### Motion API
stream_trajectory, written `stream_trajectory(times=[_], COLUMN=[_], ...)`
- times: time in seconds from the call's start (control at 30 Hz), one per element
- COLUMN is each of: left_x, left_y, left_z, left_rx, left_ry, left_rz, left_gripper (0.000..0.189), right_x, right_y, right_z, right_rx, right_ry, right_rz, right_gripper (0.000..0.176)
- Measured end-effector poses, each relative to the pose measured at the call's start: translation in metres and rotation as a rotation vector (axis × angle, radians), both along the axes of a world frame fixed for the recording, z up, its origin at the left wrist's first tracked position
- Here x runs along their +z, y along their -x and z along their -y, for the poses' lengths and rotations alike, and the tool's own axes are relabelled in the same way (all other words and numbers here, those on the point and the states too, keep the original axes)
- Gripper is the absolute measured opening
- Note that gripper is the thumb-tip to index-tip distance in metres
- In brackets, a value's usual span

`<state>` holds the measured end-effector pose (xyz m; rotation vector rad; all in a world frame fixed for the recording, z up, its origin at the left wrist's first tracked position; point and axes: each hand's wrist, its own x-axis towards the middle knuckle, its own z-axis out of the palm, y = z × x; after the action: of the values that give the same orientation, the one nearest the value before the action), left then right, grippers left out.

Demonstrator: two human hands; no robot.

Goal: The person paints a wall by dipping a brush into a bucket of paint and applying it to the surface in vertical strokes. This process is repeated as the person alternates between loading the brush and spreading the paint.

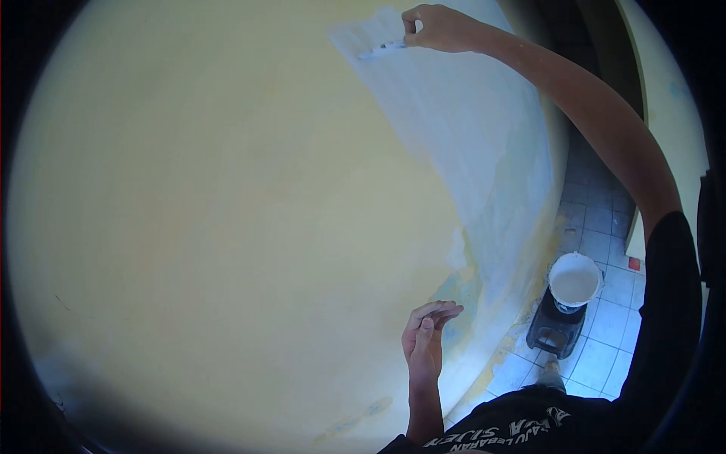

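My right hand (440, 29) is raised high against the wall (227, 189), closed around a white-smeared paintbrush (383, 50). A white end of its handle shows between thumb and fingers, and its tip meets the upper edge of a fresh white patch (469, 113). Much of the brush is hidden by the hand. Lower down, my left hand (429, 333) hovers in front of the wall with loosely bent fingers apart from the palm and nothing visible in it. Behind its fingertips is a grey-green bare patch (457, 299).
On the right, a white bucket (575, 280) of white paint stands on a dark plastic stool (556, 329). Pale floor tiles (597, 363) run along the wall's foot. My foot (551, 368) is close to the stool. A second wall edge (639, 227) rises farther right.
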<state>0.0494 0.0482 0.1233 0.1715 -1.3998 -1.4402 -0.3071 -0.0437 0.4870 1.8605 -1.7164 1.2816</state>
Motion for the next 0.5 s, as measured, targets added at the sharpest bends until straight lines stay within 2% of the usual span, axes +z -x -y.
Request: stream_trajectory(times=[0.1, 0.17, 0.23, 0.27, 0.37, 0.4, 0.5], left_x=[0.002, 0.0, -0.005, -0.006, -0.003, -0.004, 0.0], left_y=[-0.004, -0.002, 0.0, 0.0, -0.011, -0.013, -0.015], left_z=[-0.005, -0.005, -0.007, -0.007, -0.006, -0.009, -0.018], left_rx=[0.021, 0.037, 0.041, 0.04, 0.033, 0.027, 0.035], left_ry=[-0.002, -0.01, -0.026, -0.03, -0.047, -0.057, -0.052], left_rz=[-0.005, -0.018, -0.032, -0.032, 0.003, 0.012, 0.001], left_gripper=[0.034, 0.035, 0.036, 0.036, 0.037, 0.037, 0.034], right_x=[-0.053, -0.118, -0.193, -0.208, -0.212, -0.199, -0.169], right_y=[0.016, -0.001, 0.001, -0.008, -0.02, -0.023, -0.041], right_z=[0.039, 0.02, 0.023, 0.01, 0.008, 0.003, -0.009], right_rx=[0.058, 0.022, 0.046, 0.01, -0.001, -0.038, -0.101], right_ry=[0.266, 0.043, -0.07, -0.207, -0.1, -0.102, 0.1], right_rz=[-0.212, -0.123, -0.123, -0.049, -0.045, -0.025, 0.169], right_gripper=[0.029, 0.024, 0.017, 0.016, 0.017, 0.02, 0.021])
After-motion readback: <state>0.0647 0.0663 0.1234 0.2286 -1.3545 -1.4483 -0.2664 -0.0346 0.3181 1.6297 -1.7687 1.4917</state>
